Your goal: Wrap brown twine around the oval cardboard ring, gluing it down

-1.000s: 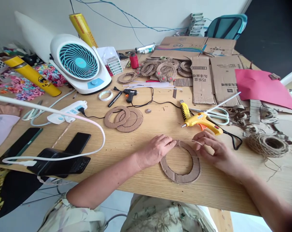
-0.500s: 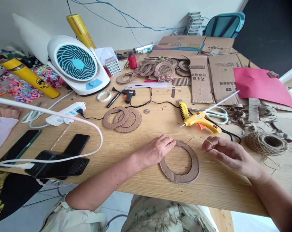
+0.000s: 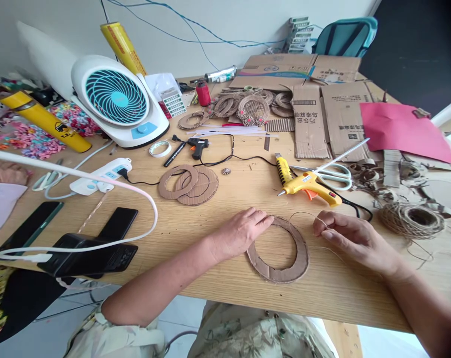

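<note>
A flat cardboard ring (image 3: 298,266) lies on the wooden table in front of me. My left hand (image 3: 243,231) presses on its upper left edge, fingers closed together over the rim. Between the thumb and fingers of my right hand (image 3: 348,238) a thin strand of twine (image 3: 303,214) is pinched, to the right of the ring. The strand arcs from the ring's top near my left fingertips to my right hand, and a loose length trails on the table below. The ball of twine (image 3: 393,219) sits farther right.
A yellow glue gun (image 3: 303,187) and scissors (image 3: 337,178) lie beyond my right hand. Two cardboard pieces, a ring (image 3: 165,185) and a disc (image 3: 210,191), overlap farther left. A fan (image 3: 117,99), power strip (image 3: 100,176) and phones stand or lie left. Another person's hand (image 3: 7,174) shows at the left edge.
My right hand has shifted very slightly, with the twine still pinched in it. My left hand and the ring stay almost in place.
</note>
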`<state>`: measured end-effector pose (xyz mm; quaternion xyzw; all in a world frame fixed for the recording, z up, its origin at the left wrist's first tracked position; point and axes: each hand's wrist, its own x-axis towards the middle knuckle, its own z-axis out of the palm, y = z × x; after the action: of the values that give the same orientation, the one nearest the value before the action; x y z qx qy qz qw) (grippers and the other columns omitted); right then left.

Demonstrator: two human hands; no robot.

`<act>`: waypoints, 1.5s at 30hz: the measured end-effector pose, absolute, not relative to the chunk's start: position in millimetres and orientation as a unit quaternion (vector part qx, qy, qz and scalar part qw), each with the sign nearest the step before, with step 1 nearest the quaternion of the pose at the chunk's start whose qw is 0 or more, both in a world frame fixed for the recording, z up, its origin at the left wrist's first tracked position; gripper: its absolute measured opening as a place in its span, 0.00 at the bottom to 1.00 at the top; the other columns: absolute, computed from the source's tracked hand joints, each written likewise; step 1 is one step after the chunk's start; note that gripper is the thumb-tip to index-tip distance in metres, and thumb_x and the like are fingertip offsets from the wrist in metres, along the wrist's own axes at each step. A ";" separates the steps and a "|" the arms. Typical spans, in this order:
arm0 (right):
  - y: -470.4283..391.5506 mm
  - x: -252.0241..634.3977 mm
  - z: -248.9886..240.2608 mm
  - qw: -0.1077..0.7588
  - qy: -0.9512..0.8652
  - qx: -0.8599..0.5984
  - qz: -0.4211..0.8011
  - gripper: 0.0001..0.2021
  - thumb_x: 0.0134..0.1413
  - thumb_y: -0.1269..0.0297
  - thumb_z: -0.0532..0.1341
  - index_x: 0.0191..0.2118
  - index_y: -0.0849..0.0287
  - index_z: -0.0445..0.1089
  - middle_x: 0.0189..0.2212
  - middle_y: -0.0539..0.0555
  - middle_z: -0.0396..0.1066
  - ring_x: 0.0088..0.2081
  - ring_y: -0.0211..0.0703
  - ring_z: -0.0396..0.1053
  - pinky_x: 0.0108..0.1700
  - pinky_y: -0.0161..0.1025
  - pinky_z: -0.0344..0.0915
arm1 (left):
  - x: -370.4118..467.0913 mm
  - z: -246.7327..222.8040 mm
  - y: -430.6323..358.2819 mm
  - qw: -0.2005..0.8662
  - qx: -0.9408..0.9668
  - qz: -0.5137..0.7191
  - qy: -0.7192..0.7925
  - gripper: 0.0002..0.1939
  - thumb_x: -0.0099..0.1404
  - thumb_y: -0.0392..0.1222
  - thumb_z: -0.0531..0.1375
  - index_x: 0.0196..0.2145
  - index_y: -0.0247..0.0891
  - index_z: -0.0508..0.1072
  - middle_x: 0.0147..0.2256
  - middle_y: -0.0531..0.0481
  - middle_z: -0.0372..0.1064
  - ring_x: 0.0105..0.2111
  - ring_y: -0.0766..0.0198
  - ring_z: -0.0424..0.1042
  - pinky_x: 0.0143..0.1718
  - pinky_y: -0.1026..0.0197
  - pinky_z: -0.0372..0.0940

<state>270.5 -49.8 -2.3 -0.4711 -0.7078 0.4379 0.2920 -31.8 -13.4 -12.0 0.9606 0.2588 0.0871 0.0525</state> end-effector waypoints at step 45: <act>-48.5 284.9 -10.3 0.428 -0.691 -0.365 0.454 0.09 0.65 0.58 0.57 0.37 0.53 0.72 0.32 0.53 0.68 0.39 0.44 0.66 0.44 0.43 0.66 | -34.3 -16.9 -13.5 0.028 0.962 0.089 0.255 0.23 0.71 0.27 0.48 0.63 0.27 0.62 0.51 0.40 0.68 0.49 0.54 0.65 0.54 0.52 0.67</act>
<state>284.9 -48.5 -10.3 -0.3654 -0.6910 0.4537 0.4280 -34.3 -13.5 -16.9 0.9625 0.2548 0.0893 0.0279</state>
